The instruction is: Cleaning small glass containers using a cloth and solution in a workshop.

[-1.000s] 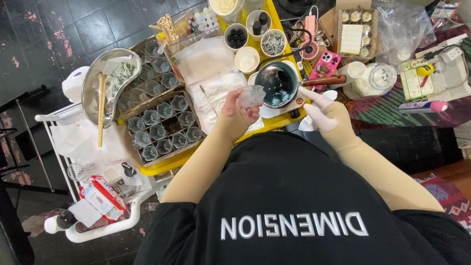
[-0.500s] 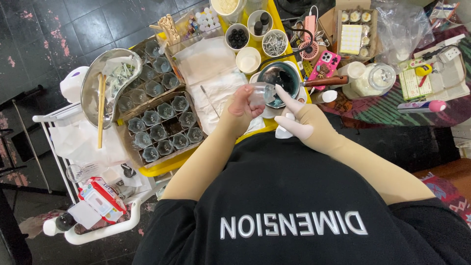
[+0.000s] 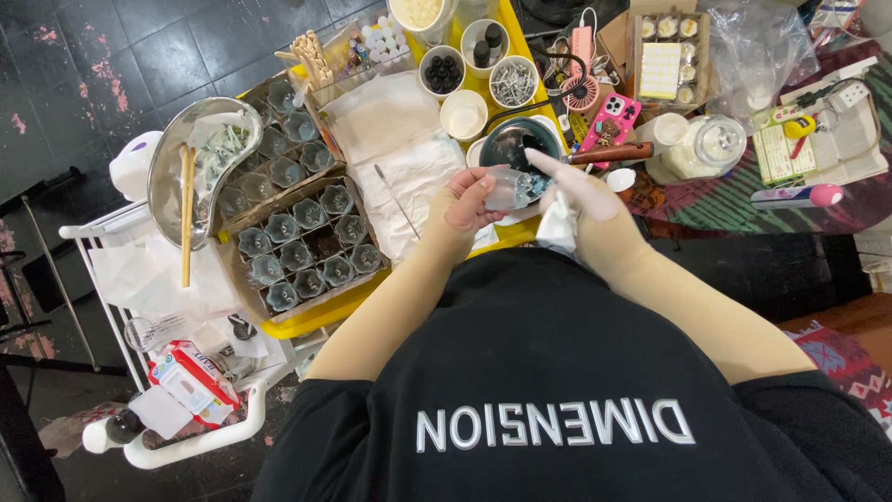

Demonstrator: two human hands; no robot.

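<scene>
My left hand holds a small clear glass cup just above the near edge of the yellow tray. My right hand grips a white tissue, with one finger stretched out and touching the cup's mouth. Right behind the cup sits a dark pan with a wooden handle. To the left, a cardboard box holds several similar glass cups in rows.
On the left, a metal bowl has wooden sticks lying across it. Small bowls, a pink phone, a glass jar and an open box stand behind. A white cart with a wipes pack is lower left.
My right hand has come up and to the left with the tissue until its finger reaches the cup. My left hand keeps the cup almost still.
</scene>
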